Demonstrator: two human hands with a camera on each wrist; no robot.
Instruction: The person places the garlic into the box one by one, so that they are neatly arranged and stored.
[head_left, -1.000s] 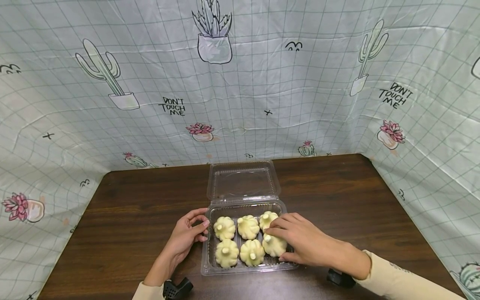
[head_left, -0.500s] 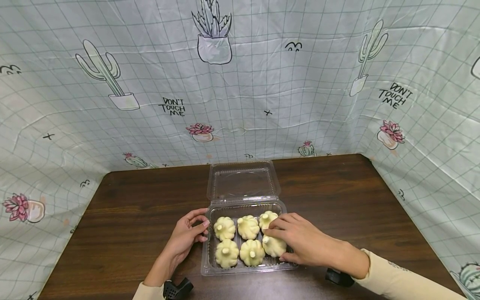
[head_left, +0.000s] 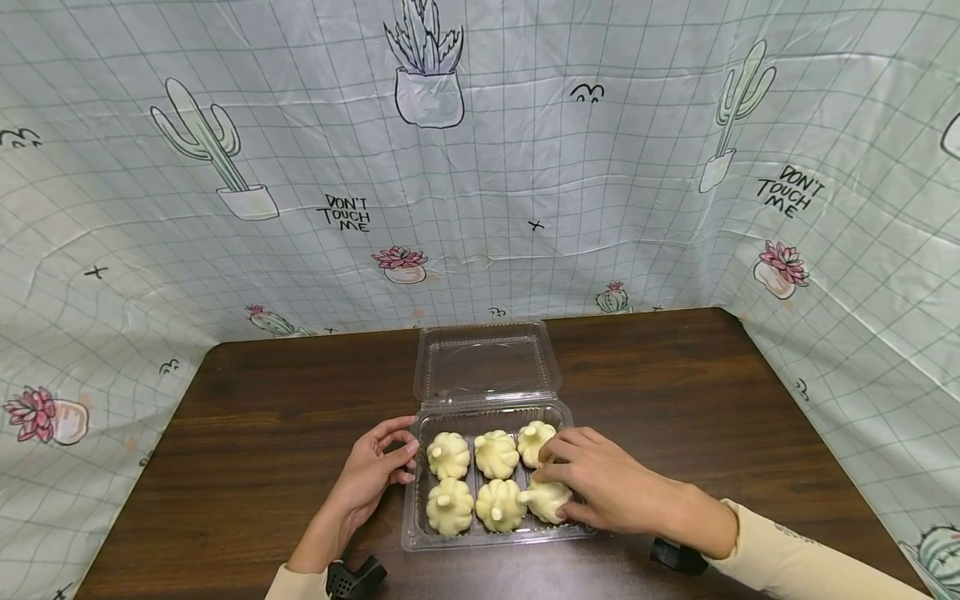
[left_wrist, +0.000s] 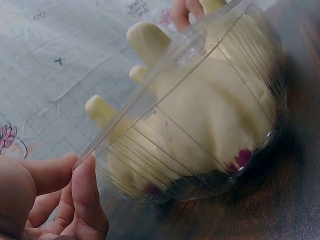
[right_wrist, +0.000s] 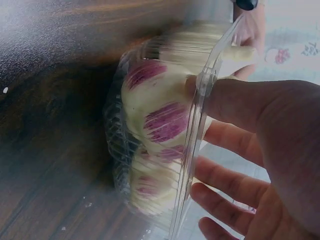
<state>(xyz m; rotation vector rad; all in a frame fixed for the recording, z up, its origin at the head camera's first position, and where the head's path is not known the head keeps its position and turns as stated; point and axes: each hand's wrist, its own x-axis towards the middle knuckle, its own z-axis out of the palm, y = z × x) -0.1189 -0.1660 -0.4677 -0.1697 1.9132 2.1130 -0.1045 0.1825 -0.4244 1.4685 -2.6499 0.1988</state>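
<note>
A clear plastic clamshell container (head_left: 517, 542) holds several pale garlic bulbs (head_left: 449, 507) in two rows, some with purple patches low on their sides in the wrist views. My left hand (head_left: 372, 464) pinches the container's left rim between thumb and fingers, as the left wrist view shows up close. At the near right corner my right hand (head_left: 611, 483) grips a garlic bulb (head_left: 543, 500), thumb on the near side and fingers on the far side. That bulb lies tilted, its stem pointing left towards the neighbouring bulb. The fingers partly cover it and the bulb behind it (head_left: 534, 442).
The container's hinged lid (head_left: 483, 362) lies back behind it, away from me. Under everything is a dark wooden table (head_left: 300, 400). A printed cloth (head_left: 480, 167) hangs around its back and sides.
The bulb in my right hand has tipped, its stem swinging left. Nearby front-row bulbs have shifted slightly left. My left hand stays in place on the rim.
</note>
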